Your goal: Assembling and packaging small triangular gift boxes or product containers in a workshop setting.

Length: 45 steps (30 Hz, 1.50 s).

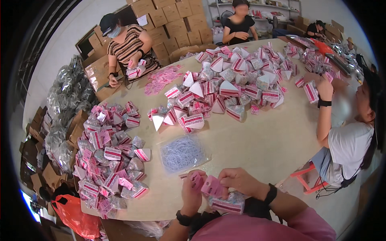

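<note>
Close to my body at the table's near edge, my left hand (191,197) is closed around small pink cards (197,180). My right hand (240,181) pinches another pink card (213,186) by its side, just right of the first ones. Below the cards, against my front, is a clear packet (227,203) with a pink-and-white striped band; whether a card is tied to it I cannot tell. Beyond my hands lies a clear bag of thin white loops (183,153), flat on the table (265,140).
Striped packets (112,160) are heaped at the left, with a larger heap of packets (237,80) across the far middle. Loose pink cards (163,80) lie near a person (130,48) at the far left. Another person (350,140) handles packets at the right. A red bag (76,215) hangs lower left.
</note>
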Available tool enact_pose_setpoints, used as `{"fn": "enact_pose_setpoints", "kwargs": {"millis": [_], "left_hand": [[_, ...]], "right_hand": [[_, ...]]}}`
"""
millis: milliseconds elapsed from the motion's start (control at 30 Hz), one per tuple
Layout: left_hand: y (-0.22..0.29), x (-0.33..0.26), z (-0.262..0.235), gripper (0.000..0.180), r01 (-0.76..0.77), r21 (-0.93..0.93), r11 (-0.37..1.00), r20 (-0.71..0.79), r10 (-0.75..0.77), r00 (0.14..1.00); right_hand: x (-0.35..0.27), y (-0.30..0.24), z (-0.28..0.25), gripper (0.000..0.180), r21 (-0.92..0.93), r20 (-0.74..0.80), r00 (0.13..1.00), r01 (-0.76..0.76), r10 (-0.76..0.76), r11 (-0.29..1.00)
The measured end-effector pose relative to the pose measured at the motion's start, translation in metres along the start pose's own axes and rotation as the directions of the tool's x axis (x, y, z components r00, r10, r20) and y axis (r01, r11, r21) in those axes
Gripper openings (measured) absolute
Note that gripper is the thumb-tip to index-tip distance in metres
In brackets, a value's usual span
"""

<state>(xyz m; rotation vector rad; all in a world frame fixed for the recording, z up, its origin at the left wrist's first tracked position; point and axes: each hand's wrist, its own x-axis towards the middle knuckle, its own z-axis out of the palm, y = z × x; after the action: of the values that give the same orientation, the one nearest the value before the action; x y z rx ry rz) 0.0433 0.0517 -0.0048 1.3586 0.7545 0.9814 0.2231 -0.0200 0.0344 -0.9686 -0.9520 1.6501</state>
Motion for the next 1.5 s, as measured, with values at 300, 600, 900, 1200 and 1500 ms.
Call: {"fn": "enact_pose_setpoints", "kwargs": {"millis": [300,600,900,1200,1500], "left_hand": [[0.021,-0.004,0.01,0.041,0.186,-0.185,0.965,0.075,-0.174,0.982],[0.005,0.002,-0.013,0.021,0.064,-0.163,0.984,-0.054,-0.074,0.996],[0.015,-0.003,-0.039,0.019,0.295,-0.156,0.943,0.032,-0.294,0.955],[0.023,-0.008,-0.036,0.026,0.352,-0.376,0.857,0.038,-0.365,0.93],[-0.004,-0.004,-0.034,0.021,0.303,-0.327,0.895,0.071,-0.296,0.953]], "right_hand": [[0.03,0.03,0.01,0.013,0.109,-0.061,0.998,-0.021,0.027,0.994],[0.082,0.026,-0.013,0.013,-0.177,-0.053,0.998,-0.038,0.029,0.984],[0.243,-0.002,-0.107,0.05,-0.998,0.046,0.725,0.063,-0.688,0.0],[0.231,0.006,-0.158,0.061,-0.9,-0.301,0.848,-0.102,-0.436,0.424],[0.056,0.0,-0.16,0.058,-0.895,-0.293,0.916,-0.162,-0.273,0.416]]}}
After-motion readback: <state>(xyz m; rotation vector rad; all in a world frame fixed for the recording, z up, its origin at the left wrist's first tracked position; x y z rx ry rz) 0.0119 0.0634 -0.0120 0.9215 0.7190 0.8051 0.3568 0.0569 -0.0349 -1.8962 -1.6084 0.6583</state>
